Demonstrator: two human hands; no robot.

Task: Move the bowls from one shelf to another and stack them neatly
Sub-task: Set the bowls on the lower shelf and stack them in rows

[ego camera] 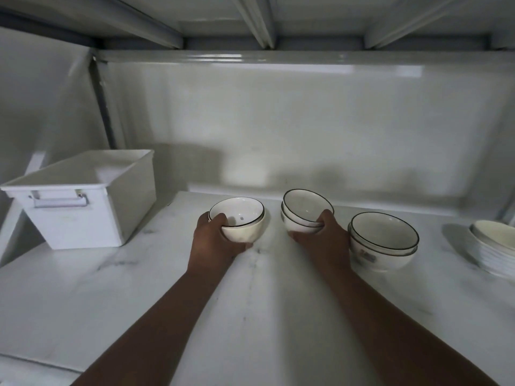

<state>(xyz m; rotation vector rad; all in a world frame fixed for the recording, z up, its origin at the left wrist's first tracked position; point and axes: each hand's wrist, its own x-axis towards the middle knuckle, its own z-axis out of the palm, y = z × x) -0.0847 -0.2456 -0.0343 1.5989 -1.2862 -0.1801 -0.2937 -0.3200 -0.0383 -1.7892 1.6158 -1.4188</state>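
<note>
Marble shelf (250, 316): left hand (211, 240) grips single bowl (239, 221); right hand (323, 238) grips tilted bowl pair (303, 213).

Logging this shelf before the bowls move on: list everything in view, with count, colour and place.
left stack of bowls: two, white with dark rims, shelf centre
tilted stack of bowls: two, white with dark rims, right of centre
free stack of bowls: two, white with dark rims, further right
ribbed dishes: stack, cream, right edge
storage bin: one, white, left
shelf: one, marbled white
left hand: grips left stack
right hand: grips tilted stack
</note>
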